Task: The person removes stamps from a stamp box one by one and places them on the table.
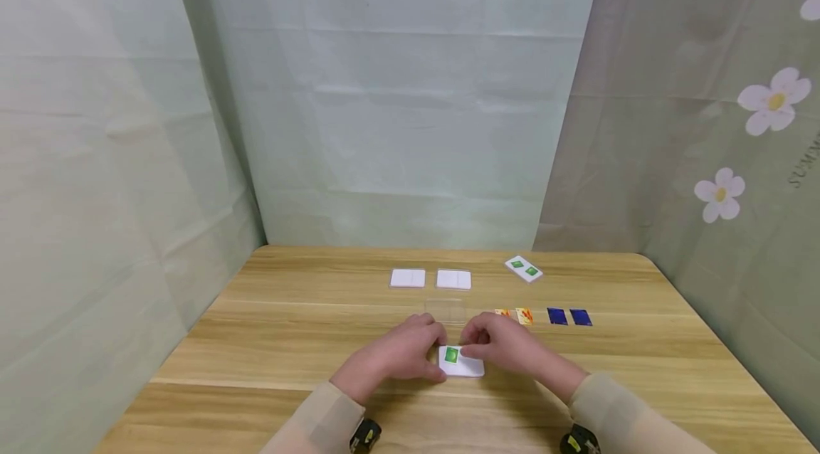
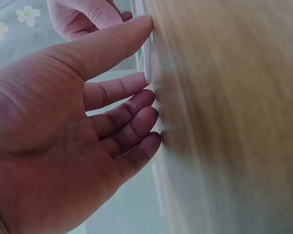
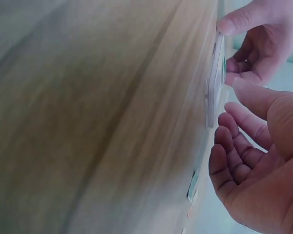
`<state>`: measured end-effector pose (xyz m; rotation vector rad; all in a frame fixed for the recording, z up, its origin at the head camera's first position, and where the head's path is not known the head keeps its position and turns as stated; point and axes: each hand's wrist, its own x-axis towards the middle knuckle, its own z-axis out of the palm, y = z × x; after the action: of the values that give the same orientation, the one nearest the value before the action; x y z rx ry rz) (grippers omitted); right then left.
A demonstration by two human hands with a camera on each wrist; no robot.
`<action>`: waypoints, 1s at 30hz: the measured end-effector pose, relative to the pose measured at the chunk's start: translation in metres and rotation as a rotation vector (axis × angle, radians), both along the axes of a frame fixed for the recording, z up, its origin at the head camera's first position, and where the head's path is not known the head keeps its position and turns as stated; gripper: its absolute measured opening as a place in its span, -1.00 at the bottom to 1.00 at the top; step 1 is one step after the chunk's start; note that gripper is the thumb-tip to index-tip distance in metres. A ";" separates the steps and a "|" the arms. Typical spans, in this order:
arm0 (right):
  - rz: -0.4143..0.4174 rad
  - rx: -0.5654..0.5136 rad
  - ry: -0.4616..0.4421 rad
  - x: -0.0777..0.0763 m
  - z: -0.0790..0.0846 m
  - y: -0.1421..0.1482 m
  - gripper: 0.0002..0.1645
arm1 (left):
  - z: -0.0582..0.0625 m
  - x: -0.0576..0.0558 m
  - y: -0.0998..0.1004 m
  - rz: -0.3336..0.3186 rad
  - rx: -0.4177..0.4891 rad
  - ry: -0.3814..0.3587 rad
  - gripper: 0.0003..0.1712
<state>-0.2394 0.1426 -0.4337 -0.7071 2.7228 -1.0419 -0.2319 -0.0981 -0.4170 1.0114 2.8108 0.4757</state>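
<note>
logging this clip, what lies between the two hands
A white block with a green square lies between left hand and right hand, in the head view.

The left arm (image 1: 359,376), in a long cream fabric sleeve (image 1: 314,420), comes in from about seven o'clock in the head view, its bare left hand (image 1: 406,349) aimed at two o'clock. The right arm (image 1: 562,376), in a matching cream fabric sleeve (image 1: 620,405), enters from about five o'clock, its bare right hand (image 1: 506,344) aimed at ten. The left thumb (image 2: 107,46) stretches toward three o'clock, gripping opposite a nearly straight index finger (image 2: 115,91); the remaining left fingers (image 2: 132,134) bend softly. The right thumb (image 3: 259,100) points to nine o'clock, while the right fingers (image 3: 222,170) curl loosely, tips apart from it.
</note>
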 end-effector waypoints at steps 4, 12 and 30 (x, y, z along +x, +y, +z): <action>-0.001 -0.001 0.000 0.001 -0.001 -0.003 -0.90 | 0.000 0.000 0.000 0.000 -0.006 0.000 -0.45; -0.026 0.025 0.002 0.002 -0.001 -0.006 -0.88 | 0.001 0.001 0.000 0.000 -0.007 -0.002 -0.45; -0.013 0.039 0.041 0.001 -0.006 -0.009 -0.85 | -0.002 -0.001 0.000 0.004 -0.019 0.000 -0.44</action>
<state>-0.2385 0.1332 -0.4395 -0.7136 2.7783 -0.9850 -0.2331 -0.0976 -0.4186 1.0020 2.8130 0.4489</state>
